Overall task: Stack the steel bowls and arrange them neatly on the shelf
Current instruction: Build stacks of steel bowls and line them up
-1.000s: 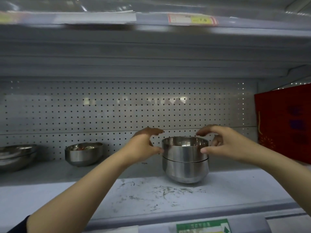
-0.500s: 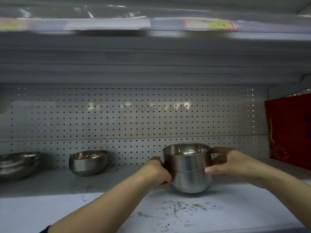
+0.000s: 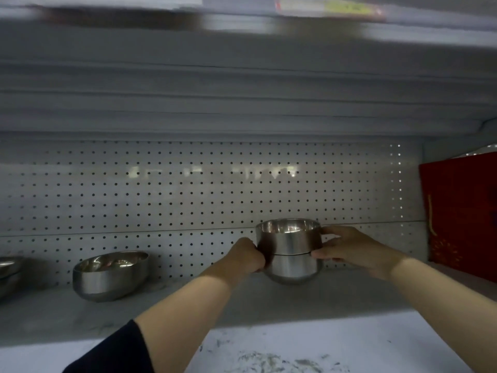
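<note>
A stack of two steel bowls (image 3: pixel 290 251) stands on the grey shelf (image 3: pixel 188 308), close to the perforated back wall. My left hand (image 3: pixel 246 258) grips the stack's left side with curled fingers. My right hand (image 3: pixel 347 247) holds its right side, thumb near the seam between the bowls and fingers round the back. A single steel bowl (image 3: pixel 110 275) sits tilted at the left. More stacked steel bowls (image 3: pixel 8 275) show at the left edge, partly cut off.
A red box (image 3: pixel 462 214) stands at the right end of the shelf. The upper shelf's underside hangs low overhead. The shelf front (image 3: pixel 295 354) is scuffed and lit; bare shelf lies between the single bowl and the held stack.
Both hands closed onto the two-bowl stack and moved it back toward the perforated wall. The view shifted closer and upward.
</note>
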Action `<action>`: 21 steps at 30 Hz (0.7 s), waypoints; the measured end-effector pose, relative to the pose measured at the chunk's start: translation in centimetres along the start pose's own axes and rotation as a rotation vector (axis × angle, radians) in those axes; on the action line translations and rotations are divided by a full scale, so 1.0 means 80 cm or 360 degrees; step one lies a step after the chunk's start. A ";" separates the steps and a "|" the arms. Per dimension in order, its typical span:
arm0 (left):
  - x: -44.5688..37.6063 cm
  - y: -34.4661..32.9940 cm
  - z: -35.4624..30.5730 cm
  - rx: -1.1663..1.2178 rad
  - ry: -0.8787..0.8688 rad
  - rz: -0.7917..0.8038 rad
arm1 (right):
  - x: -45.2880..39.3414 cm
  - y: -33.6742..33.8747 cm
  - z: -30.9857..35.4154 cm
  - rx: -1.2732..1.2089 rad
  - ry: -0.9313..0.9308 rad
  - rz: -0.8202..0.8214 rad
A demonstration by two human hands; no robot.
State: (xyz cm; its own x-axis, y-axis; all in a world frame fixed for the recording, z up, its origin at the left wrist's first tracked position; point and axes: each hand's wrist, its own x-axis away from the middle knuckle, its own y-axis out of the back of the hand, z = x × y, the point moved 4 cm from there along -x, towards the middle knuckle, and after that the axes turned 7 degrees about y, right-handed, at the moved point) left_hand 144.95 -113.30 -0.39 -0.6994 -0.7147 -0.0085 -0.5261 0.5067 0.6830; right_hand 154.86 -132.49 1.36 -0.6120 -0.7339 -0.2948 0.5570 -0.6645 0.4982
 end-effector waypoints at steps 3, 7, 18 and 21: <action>-0.007 -0.015 0.011 -0.0079 0.0021 0.0029 | -0.002 -0.009 -0.022 -0.0034 -0.0014 0.0002; -0.013 -0.015 0.018 -0.0255 0.0019 -0.0014 | -0.006 -0.021 -0.033 -0.0057 0.0003 -0.0011; 0.033 0.111 0.018 -0.0608 -0.0394 -0.0333 | 0.016 0.000 0.035 0.0175 0.0430 -0.0575; 0.065 0.223 0.074 -0.0571 -0.0401 -0.0728 | 0.027 -0.027 0.104 0.0261 0.0693 -0.0549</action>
State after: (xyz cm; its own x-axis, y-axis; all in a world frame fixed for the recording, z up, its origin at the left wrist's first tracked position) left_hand 129.05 -105.13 7.42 -0.5578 -0.6632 -0.4991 -0.6340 -0.0475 0.7718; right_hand 147.67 -131.49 6.43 -0.4360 -0.4918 -0.7537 0.2504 -0.8707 0.4233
